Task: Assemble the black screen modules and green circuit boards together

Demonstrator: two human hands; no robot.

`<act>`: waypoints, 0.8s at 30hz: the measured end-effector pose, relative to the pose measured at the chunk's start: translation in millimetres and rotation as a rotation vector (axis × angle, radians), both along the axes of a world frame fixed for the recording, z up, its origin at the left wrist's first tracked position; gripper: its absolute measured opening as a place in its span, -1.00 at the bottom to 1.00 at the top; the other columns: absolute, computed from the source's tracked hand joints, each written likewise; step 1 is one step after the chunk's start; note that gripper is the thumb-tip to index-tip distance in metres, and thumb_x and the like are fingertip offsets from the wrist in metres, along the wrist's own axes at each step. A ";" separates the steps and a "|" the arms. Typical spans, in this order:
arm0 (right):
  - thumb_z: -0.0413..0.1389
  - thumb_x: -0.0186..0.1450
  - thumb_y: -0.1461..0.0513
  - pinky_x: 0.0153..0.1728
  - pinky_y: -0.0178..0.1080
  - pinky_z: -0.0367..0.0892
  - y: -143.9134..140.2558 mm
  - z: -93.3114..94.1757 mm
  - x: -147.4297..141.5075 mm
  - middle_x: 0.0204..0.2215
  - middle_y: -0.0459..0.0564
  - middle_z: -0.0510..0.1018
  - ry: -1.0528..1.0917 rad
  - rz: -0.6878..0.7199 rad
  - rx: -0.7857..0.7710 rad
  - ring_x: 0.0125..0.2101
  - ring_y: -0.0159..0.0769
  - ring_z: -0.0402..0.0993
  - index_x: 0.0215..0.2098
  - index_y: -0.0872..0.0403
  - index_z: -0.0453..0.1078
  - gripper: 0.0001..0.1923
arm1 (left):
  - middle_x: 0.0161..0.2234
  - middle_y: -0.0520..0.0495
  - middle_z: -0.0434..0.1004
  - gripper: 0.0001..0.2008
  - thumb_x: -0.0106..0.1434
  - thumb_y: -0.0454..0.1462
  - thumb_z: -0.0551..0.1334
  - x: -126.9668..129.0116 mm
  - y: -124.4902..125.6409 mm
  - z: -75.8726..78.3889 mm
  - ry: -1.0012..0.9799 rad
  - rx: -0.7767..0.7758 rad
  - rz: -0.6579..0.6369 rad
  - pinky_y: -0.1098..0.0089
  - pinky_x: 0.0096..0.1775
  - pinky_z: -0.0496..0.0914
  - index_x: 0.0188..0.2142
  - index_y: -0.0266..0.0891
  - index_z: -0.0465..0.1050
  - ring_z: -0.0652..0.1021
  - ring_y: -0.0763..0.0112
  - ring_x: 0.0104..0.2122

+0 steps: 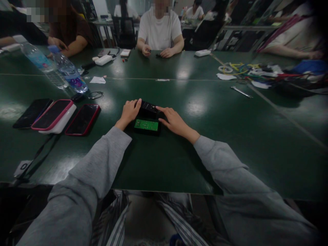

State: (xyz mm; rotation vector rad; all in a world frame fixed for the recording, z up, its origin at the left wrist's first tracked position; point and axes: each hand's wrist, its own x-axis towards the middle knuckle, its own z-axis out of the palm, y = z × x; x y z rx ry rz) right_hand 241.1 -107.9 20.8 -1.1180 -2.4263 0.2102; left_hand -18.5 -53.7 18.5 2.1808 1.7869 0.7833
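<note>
Both of the person's grey-sleeved arms reach out over the dark green glossy table (179, 171) to a small black box-shaped device (148, 118) lying near the middle of the tabletop. The open near part of the device shows a bright green circuit board (146, 125), while a black cover panel (149, 107) sits tilted over its far part. The left hand (128, 112) rests at the left end of the device with its fingers curled loosely together, the fingertips touching the far left corner of the cover panel. The right hand (174, 121) lies at the right end with its fingers stretched out and slightly spread, the index fingertip resting on the right edge of the cover panel; neither hand visibly pinches anything. To the left, well apart from the hands, three phones lie side by side: a black phone (32, 112), a pink-cased phone on a white slab (53, 114) and a red-cased phone (82, 119). Further left and farther away stand two clear plastic water bottles (61, 70). On the far right lie a slim metal tool (241, 92) and a tangle of coloured cables (256, 71). On the far side of the table sits a person in a white T-shirt (159, 29) with both hands on the tabletop.
</note>
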 end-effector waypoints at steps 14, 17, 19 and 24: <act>-0.03 0.47 0.14 0.00 0.17 0.41 1.2 -2.0 0.1 0.06 0.12 0.43 0.004 0.004 0.013 0.00 0.04 0.38 0.41 -0.07 0.01 -0.43 | -0.02 -0.25 0.52 -0.24 0.43 0.18 -0.30 -0.6 2.3 -2.5 -0.015 0.014 0.013 0.12 0.14 0.34 -0.03 -0.23 0.49 0.48 0.11 0.01; -0.03 0.48 0.14 0.00 0.17 0.41 1.1 -1.8 0.3 0.08 0.12 0.42 0.005 0.001 0.008 0.00 0.05 0.38 0.41 -0.08 0.00 -0.43 | -0.02 -0.25 0.51 -0.22 0.41 0.22 -0.31 -0.9 1.9 -0.9 -0.030 -0.006 0.000 0.11 0.14 0.33 -0.06 -0.22 0.50 0.48 0.11 0.02; -0.03 0.48 0.14 -0.01 0.17 0.41 1.2 -1.6 0.5 0.09 0.12 0.42 0.005 0.004 0.003 0.00 0.05 0.38 0.42 -0.10 0.00 -0.43 | -0.01 -0.24 0.51 -0.21 0.39 0.24 -0.31 -1.4 1.8 -0.3 -0.046 -0.019 -0.012 0.10 0.13 0.34 -0.06 -0.21 0.49 0.48 0.11 0.02; -0.03 0.49 0.11 0.00 0.15 0.42 0.9 -0.8 0.3 0.06 0.11 0.43 0.012 0.003 -0.003 0.00 0.03 0.39 0.41 -0.10 0.01 -0.44 | -0.02 -0.25 0.51 -0.16 0.35 0.29 -0.32 -2.6 1.7 -1.4 -0.071 -0.011 -0.037 0.09 0.12 0.35 -0.05 -0.24 0.49 0.48 0.09 0.02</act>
